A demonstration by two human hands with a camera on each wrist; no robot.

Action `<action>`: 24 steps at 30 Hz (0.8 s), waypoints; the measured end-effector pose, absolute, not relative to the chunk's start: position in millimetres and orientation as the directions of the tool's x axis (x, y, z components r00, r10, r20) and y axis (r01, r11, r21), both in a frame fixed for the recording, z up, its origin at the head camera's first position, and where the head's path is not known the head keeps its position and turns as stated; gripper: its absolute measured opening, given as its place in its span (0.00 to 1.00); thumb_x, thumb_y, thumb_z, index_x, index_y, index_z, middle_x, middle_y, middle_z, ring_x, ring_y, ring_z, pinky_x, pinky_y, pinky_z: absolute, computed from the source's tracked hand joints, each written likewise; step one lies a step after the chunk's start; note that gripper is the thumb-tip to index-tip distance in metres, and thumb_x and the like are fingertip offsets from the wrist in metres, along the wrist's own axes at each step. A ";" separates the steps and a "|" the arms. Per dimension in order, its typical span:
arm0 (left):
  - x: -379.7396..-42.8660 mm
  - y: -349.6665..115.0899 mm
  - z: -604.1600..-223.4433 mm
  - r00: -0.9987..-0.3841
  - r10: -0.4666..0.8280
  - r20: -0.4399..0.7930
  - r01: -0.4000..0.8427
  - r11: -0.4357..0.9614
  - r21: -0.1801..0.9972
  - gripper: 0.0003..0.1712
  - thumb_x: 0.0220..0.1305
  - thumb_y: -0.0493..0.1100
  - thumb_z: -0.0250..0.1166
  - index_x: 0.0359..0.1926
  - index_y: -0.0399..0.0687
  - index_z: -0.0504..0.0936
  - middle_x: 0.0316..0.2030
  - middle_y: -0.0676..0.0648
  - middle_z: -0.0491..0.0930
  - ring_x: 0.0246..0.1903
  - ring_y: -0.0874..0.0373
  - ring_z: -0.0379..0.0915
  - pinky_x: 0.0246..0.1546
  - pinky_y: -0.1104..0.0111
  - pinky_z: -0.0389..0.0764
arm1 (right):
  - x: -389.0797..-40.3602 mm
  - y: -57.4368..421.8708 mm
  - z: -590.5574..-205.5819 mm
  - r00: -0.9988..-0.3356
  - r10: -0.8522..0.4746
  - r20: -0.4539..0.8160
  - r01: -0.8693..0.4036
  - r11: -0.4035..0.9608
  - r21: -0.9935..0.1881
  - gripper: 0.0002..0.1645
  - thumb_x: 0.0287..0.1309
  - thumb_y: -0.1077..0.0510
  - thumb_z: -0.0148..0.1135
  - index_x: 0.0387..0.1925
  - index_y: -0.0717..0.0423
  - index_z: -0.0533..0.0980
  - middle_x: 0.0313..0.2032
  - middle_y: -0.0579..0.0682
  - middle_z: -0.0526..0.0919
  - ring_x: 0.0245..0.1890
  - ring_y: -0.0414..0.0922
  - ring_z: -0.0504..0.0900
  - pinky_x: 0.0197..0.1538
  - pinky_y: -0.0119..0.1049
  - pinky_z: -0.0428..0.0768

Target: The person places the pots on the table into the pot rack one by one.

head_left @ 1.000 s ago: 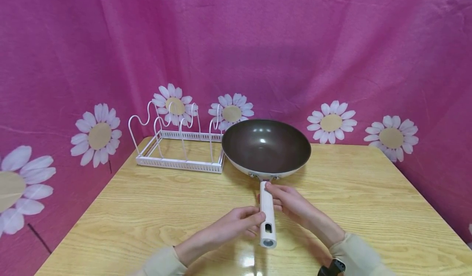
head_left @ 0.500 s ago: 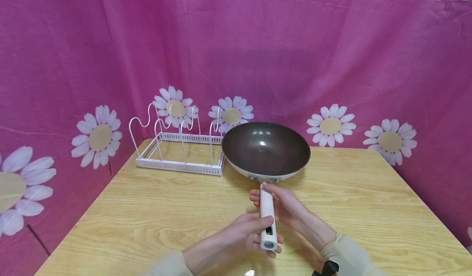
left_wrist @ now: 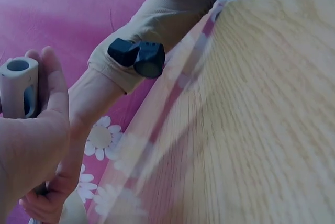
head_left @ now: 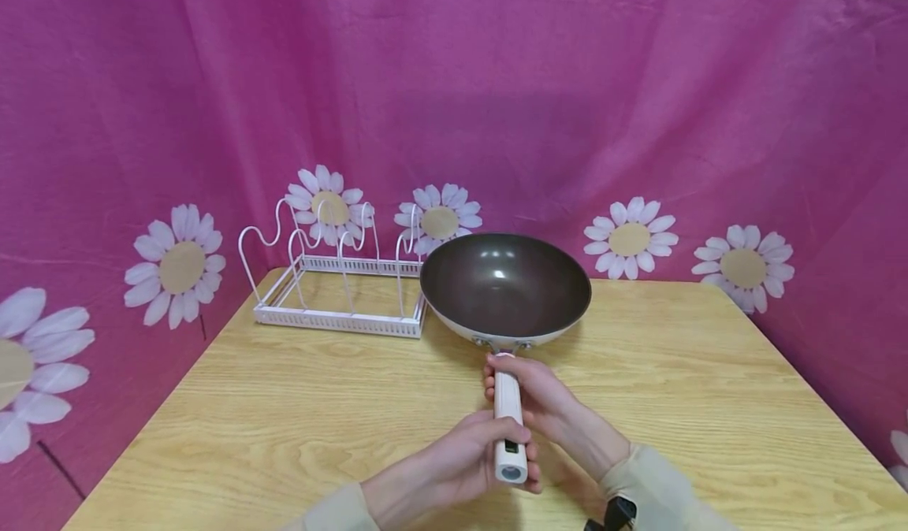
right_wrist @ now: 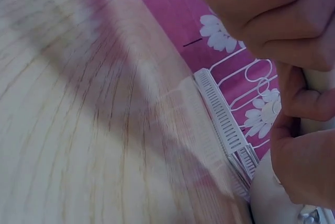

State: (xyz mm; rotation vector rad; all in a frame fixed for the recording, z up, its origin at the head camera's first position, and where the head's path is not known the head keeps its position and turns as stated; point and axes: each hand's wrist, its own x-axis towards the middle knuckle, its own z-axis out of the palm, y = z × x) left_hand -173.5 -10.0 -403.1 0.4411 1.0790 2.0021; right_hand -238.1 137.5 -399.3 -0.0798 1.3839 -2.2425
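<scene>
Left hand (head_left: 468,456) has wrapped further under the handle (head_left: 507,395) than a second ago; right hand (head_left: 548,397) also shows more fingertip on its far side. Pink cloth (head_left: 496,121) hangs behind everything, probably just backdrop. Bench (head_left: 284,428) sits under the lot. Pan (head_left: 505,295) is about mid-bench, hollow up, handle toward the person, which suits a two-handed grip; can't tell if its base touches down. Rack (head_left: 340,324) stands just left of it, wire dividers up; contact with the pan unclear. Both hands are curled round the handle, thumbs on top: right by the pan's neck, likely taking the bowl's weight; left by the hanging hole, likely stopping tip or twist. Small black camera (left_wrist: 146,60) on right sleeve.
</scene>
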 end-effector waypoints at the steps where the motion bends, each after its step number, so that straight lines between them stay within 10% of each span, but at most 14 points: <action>1: -173.0 -9.0 -402.0 -0.623 0.778 -0.080 -0.489 -0.307 0.817 0.09 0.64 0.36 0.53 0.45 0.47 0.65 0.28 0.54 0.77 0.28 0.63 0.78 0.38 0.68 0.84 | -238.4 136.6 -399.0 -0.874 -0.439 -0.209 0.383 -0.357 -0.852 0.08 0.73 0.59 0.49 0.36 0.54 0.72 0.29 0.43 0.77 0.28 0.36 0.77 0.37 0.24 0.80; 24: -165.6 -8.3 -392.4 -0.738 0.647 -0.194 -0.458 -0.268 0.848 0.10 0.61 0.38 0.58 0.41 0.46 0.65 0.19 0.54 0.72 0.17 0.65 0.72 0.14 0.79 0.66 | -241.5 120.2 -399.1 -0.886 -0.365 -0.285 0.387 -0.244 -0.889 0.13 0.70 0.55 0.52 0.27 0.52 0.71 0.21 0.42 0.75 0.22 0.35 0.77 0.30 0.24 0.77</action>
